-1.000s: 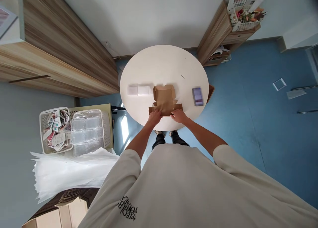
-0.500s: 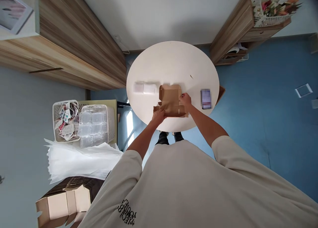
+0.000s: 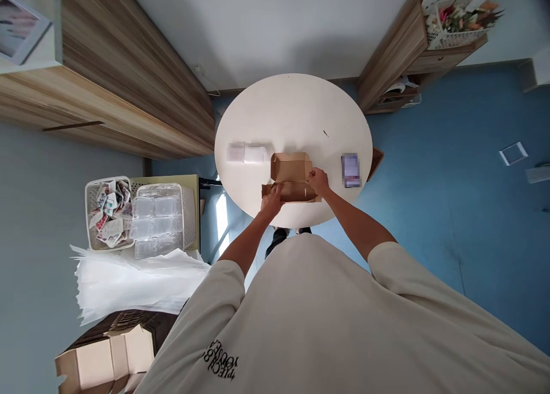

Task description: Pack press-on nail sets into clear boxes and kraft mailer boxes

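Observation:
A brown cardboard box point(image 3: 290, 169), partly folded, lies on the round white table point(image 3: 296, 107) in front of me. My left hand point(image 3: 272, 200) is closed on its near left edge, thumb on the inside. At the right side, my right hand point(image 3: 318, 180) pinches a flap of the box, fingers bent together. Two small translucent white packs point(image 3: 254, 154) sit side by side to the left of the box. To its right lies a phone point(image 3: 351, 170) with a blurred screen.
On my left, white baskets hold printed cards point(image 3: 112, 211) and clear plastic cases point(image 3: 157, 216). White sheets point(image 3: 137, 282) and a stack of cardboard boxes point(image 3: 107, 357) are nearer me. Wooden cabinets point(image 3: 141, 67) flank the table; a flower basket point(image 3: 459, 38) stands on the right one.
My right hand has moved from the near edge of the box to its right side. The near panel and side flaps now stand more folded up. My left hand stays near the left corner.

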The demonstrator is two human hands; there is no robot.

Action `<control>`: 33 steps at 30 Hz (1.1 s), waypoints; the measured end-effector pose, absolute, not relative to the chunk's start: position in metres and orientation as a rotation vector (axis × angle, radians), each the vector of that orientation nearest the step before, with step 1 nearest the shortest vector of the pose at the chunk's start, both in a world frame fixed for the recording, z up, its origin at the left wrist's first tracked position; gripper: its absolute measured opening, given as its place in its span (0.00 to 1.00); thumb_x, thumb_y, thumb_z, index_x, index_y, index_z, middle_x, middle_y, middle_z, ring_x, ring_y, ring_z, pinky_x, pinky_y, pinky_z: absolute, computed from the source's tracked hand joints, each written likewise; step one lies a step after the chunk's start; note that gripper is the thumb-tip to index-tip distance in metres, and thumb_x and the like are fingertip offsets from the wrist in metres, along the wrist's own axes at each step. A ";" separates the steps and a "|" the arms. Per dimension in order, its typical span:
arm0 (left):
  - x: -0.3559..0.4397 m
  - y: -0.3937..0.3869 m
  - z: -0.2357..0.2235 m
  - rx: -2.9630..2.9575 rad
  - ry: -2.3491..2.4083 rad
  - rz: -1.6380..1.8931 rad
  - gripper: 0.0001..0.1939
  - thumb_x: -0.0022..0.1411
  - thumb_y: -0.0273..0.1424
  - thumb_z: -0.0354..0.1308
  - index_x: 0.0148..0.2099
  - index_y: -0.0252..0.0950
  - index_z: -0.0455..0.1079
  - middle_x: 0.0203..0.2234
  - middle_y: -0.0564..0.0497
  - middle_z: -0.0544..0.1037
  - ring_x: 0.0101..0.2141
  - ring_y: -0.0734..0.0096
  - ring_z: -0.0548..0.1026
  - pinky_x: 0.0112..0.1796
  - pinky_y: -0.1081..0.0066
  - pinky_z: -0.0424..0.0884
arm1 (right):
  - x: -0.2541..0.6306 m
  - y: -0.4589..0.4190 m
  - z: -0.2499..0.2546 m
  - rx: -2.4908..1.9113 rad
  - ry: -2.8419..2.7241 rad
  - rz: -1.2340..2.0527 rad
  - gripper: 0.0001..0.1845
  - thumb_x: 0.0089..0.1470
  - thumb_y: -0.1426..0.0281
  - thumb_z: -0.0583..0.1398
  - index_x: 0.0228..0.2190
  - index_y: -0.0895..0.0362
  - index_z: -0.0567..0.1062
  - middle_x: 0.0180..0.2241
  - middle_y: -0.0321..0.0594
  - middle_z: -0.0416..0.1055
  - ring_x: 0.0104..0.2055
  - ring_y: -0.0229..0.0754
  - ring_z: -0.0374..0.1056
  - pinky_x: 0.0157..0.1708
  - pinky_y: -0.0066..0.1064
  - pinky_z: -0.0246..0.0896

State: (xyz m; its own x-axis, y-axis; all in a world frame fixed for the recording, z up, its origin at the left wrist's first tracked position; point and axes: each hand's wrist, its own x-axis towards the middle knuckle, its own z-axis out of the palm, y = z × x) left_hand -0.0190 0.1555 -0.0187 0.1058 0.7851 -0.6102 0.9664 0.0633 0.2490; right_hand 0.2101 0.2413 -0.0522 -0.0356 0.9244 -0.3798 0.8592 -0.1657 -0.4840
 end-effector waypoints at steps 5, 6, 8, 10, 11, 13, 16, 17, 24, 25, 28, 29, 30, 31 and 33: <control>-0.018 0.156 -0.018 1.777 1.694 -0.390 0.48 0.73 0.37 0.59 0.82 0.43 0.34 0.70 0.35 0.68 0.54 0.45 0.80 0.55 0.52 0.76 | 0.211 0.227 -0.048 -2.194 -1.734 1.119 0.11 0.64 0.69 0.51 0.34 0.52 0.72 0.35 0.43 0.76 0.35 0.45 0.67 0.34 0.33 0.59; -0.018 0.156 -0.018 1.783 1.688 -0.397 0.48 0.73 0.37 0.59 0.82 0.42 0.34 0.69 0.35 0.68 0.55 0.45 0.80 0.56 0.52 0.75 | 0.211 0.226 -0.048 -2.203 -1.725 1.122 0.11 0.64 0.69 0.51 0.34 0.52 0.72 0.35 0.43 0.76 0.35 0.45 0.67 0.34 0.33 0.58; -0.018 0.157 -0.019 1.796 1.676 -0.400 0.48 0.73 0.37 0.59 0.82 0.42 0.35 0.68 0.34 0.70 0.56 0.45 0.79 0.56 0.52 0.75 | 0.210 0.226 -0.047 -2.224 -1.731 1.120 0.12 0.64 0.69 0.51 0.36 0.52 0.73 0.35 0.43 0.77 0.35 0.46 0.68 0.34 0.33 0.59; -0.019 0.157 -0.021 1.799 1.670 -0.401 0.47 0.73 0.37 0.59 0.82 0.42 0.35 0.68 0.34 0.70 0.57 0.45 0.79 0.56 0.53 0.75 | 0.209 0.225 -0.044 -2.232 -1.751 1.117 0.14 0.65 0.69 0.50 0.41 0.53 0.75 0.38 0.45 0.77 0.38 0.48 0.70 0.37 0.35 0.62; -0.019 0.156 -0.022 1.793 1.671 -0.398 0.47 0.73 0.37 0.59 0.82 0.43 0.35 0.68 0.35 0.70 0.58 0.45 0.78 0.56 0.54 0.75 | 0.208 0.223 -0.041 -2.241 -1.762 1.077 0.16 0.66 0.69 0.50 0.46 0.54 0.76 0.41 0.47 0.78 0.41 0.49 0.71 0.39 0.36 0.64; -0.020 0.155 -0.024 1.773 1.676 -0.388 0.47 0.73 0.37 0.59 0.82 0.45 0.35 0.69 0.35 0.69 0.58 0.46 0.79 0.54 0.54 0.76 | 0.205 0.216 -0.034 -2.255 -1.815 0.887 0.22 0.67 0.67 0.50 0.58 0.56 0.72 0.51 0.54 0.76 0.50 0.54 0.71 0.48 0.41 0.66; -0.021 0.154 -0.027 1.767 1.666 -0.359 0.47 0.73 0.36 0.59 0.82 0.46 0.34 0.69 0.36 0.69 0.57 0.46 0.79 0.53 0.54 0.77 | 0.197 0.199 -0.025 -2.100 -2.138 0.597 0.27 0.70 0.64 0.49 0.65 0.59 0.68 0.62 0.60 0.68 0.63 0.61 0.63 0.60 0.49 0.60; -0.021 0.153 -0.028 1.775 1.659 -0.349 0.47 0.73 0.36 0.59 0.82 0.46 0.34 0.70 0.36 0.68 0.57 0.46 0.79 0.53 0.54 0.77 | 0.193 0.192 -0.024 -1.968 -2.314 0.618 0.26 0.71 0.63 0.50 0.64 0.58 0.70 0.63 0.59 0.67 0.64 0.61 0.63 0.62 0.49 0.58; -0.023 0.154 -0.028 1.806 1.638 -0.353 0.47 0.73 0.36 0.59 0.82 0.44 0.35 0.66 0.36 0.73 0.59 0.47 0.78 0.55 0.56 0.76 | 0.174 0.167 -0.034 -1.654 -2.851 0.614 0.40 0.65 0.65 0.60 0.74 0.58 0.58 0.75 0.55 0.54 0.74 0.62 0.51 0.70 0.53 0.46; -0.023 0.154 -0.027 1.811 1.640 -0.351 0.47 0.73 0.36 0.59 0.82 0.44 0.35 0.65 0.36 0.74 0.59 0.47 0.78 0.55 0.56 0.76 | 0.173 0.167 -0.035 -1.665 -2.858 0.611 0.41 0.64 0.65 0.60 0.74 0.59 0.58 0.75 0.56 0.54 0.74 0.62 0.52 0.70 0.53 0.47; -0.023 0.154 -0.026 1.832 1.646 -0.345 0.47 0.72 0.36 0.60 0.82 0.43 0.37 0.65 0.36 0.73 0.58 0.48 0.79 0.54 0.57 0.76 | 0.171 0.167 -0.035 -1.697 -2.862 0.596 0.41 0.64 0.66 0.62 0.73 0.60 0.59 0.74 0.57 0.55 0.73 0.62 0.53 0.70 0.52 0.48; -0.023 0.153 -0.026 1.840 1.646 -0.341 0.47 0.72 0.36 0.60 0.82 0.42 0.37 0.65 0.36 0.74 0.58 0.48 0.79 0.54 0.57 0.76 | 0.171 0.167 -0.035 -1.710 -2.861 0.595 0.41 0.64 0.66 0.62 0.73 0.60 0.59 0.74 0.57 0.55 0.73 0.62 0.54 0.70 0.52 0.49; -0.023 0.153 -0.026 1.844 1.645 -0.340 0.46 0.72 0.36 0.59 0.82 0.42 0.38 0.64 0.36 0.75 0.57 0.47 0.79 0.54 0.56 0.76 | 0.170 0.166 -0.034 -1.725 -2.857 0.596 0.41 0.64 0.66 0.62 0.73 0.60 0.59 0.74 0.57 0.55 0.73 0.62 0.54 0.70 0.52 0.49; -0.023 0.153 -0.026 1.845 1.644 -0.339 0.46 0.72 0.36 0.59 0.82 0.41 0.38 0.63 0.36 0.75 0.57 0.47 0.79 0.54 0.56 0.76 | 0.169 0.165 -0.033 -1.741 -2.852 0.596 0.41 0.64 0.66 0.62 0.73 0.60 0.58 0.74 0.57 0.56 0.73 0.62 0.54 0.69 0.52 0.50; -0.023 0.152 -0.025 1.843 1.644 -0.339 0.46 0.72 0.37 0.59 0.82 0.41 0.38 0.62 0.36 0.76 0.57 0.47 0.79 0.54 0.56 0.75 | 0.167 0.164 -0.031 -1.765 -2.838 0.590 0.42 0.64 0.67 0.62 0.74 0.59 0.57 0.74 0.57 0.56 0.72 0.62 0.54 0.69 0.52 0.50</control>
